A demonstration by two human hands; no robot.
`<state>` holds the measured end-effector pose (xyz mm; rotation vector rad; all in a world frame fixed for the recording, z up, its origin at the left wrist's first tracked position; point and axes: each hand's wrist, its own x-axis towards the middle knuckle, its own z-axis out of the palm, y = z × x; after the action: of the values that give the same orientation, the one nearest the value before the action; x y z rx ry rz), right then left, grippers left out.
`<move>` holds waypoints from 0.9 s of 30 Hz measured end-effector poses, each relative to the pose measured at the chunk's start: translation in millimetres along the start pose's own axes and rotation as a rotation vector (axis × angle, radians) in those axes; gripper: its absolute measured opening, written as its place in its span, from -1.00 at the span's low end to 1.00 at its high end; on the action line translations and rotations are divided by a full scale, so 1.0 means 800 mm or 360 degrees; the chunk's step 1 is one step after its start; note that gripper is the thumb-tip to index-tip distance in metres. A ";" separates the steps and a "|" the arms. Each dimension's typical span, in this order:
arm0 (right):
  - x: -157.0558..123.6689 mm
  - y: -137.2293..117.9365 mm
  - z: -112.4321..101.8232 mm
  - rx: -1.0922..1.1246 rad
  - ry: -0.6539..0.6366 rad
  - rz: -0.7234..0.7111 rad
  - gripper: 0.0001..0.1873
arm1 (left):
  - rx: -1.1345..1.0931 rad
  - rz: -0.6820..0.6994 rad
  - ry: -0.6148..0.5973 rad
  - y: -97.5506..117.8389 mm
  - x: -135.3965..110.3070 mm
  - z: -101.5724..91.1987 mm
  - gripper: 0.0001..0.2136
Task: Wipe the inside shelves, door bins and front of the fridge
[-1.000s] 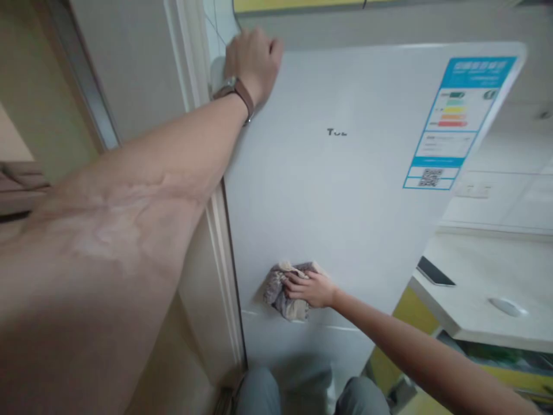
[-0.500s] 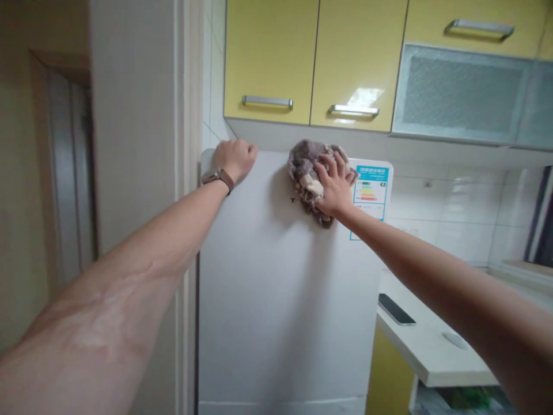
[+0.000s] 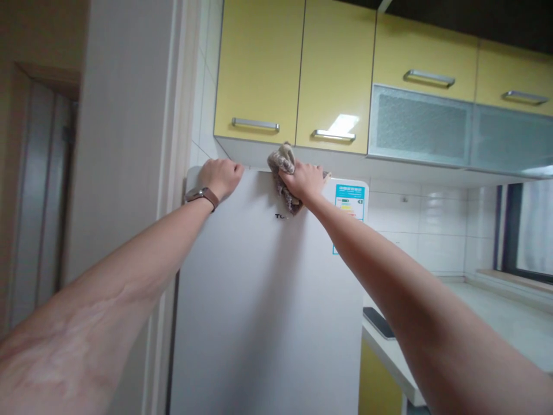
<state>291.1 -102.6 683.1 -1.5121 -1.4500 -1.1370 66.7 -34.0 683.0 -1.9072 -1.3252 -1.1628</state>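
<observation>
A white fridge [image 3: 263, 311] stands in front of me with an energy label [image 3: 349, 204] at its upper right. My left hand [image 3: 221, 176], with a brown-strapped watch on the wrist, is curled over the fridge's top left edge. My right hand [image 3: 302, 180] is closed on a crumpled grey-brown cloth [image 3: 283, 173] and presses it against the fridge's top edge, near the middle. The fingertips of both hands are hidden over the top.
Yellow wall cabinets [image 3: 298, 75] with metal handles hang just above the fridge. A white door frame [image 3: 170, 173] runs along the fridge's left side. To the right a pale counter [image 3: 496, 323] carries a dark phone [image 3: 378, 323].
My right hand has carried the cloth from the bottom of the fridge door up to its top edge. The view has tilted upward. My left hand has stayed on the top left corner.
</observation>
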 end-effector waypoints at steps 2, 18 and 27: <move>-0.002 -0.001 -0.001 -0.0002 -0.0004 0.0003 -0.36 | 0.0059 -0.0057 0.0113 0.000 0.000 0.001 -0.34; -0.001 0.003 -0.002 0.0045 -0.0021 -0.0052 -0.38 | 0.0144 -0.0083 0.0109 -0.004 0.000 0.002 -0.36; -0.005 0.002 -0.003 0.0049 -0.0012 -0.0044 -0.38 | 0.0163 -0.0032 0.0015 -0.011 0.009 0.002 -0.35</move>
<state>292.5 -106.4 680.5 -1.4808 -1.4908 -1.1215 59.7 -26.4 688.0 -1.8173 -1.3751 -1.0910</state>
